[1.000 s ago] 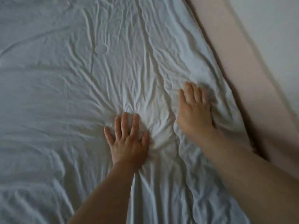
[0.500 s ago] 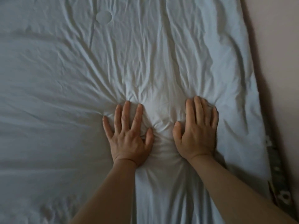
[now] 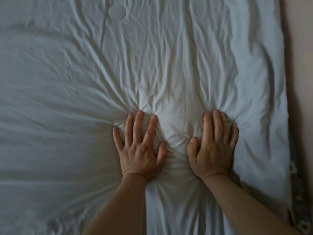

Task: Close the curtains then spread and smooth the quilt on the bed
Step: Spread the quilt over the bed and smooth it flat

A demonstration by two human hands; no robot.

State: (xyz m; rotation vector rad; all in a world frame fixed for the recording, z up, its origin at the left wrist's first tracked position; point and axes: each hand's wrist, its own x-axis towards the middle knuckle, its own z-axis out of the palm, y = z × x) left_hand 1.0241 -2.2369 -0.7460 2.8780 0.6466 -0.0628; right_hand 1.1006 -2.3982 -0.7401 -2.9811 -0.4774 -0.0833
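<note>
- While the white quilt (image 3: 67,85) lies spread across the bed (image 3: 303,224), reaching almost to the bed's right edge, both hands are down on it, side by side and a little apart
- Look at the left hand (image 3: 139,150): flat, palm down, fingers straight and fanned wide, thumb angled toward its partner; it grips nothing and just presses into the fabric
- Over to the right hand (image 3: 213,150): flat too, palm down, fingers straight and held close together, thumb on the inner side; no fold is pinched, only pressure
- Creases fan out from both sets of fingertips, and the cloth bulges into a soft puckered mound between the two hands
- Long wrinkles run up the quilt toward the far side of the bed, where a small round patch (image 3: 117,12) shows on the fabric
- Toward the bed's left side the quilt looks smoother, with only shallow folds
- Along the right edge a strip of dark patterned sheet (image 3: 295,184) peeks out beside the quilt, with a pale wall (image 3: 303,48) running alongside
</note>
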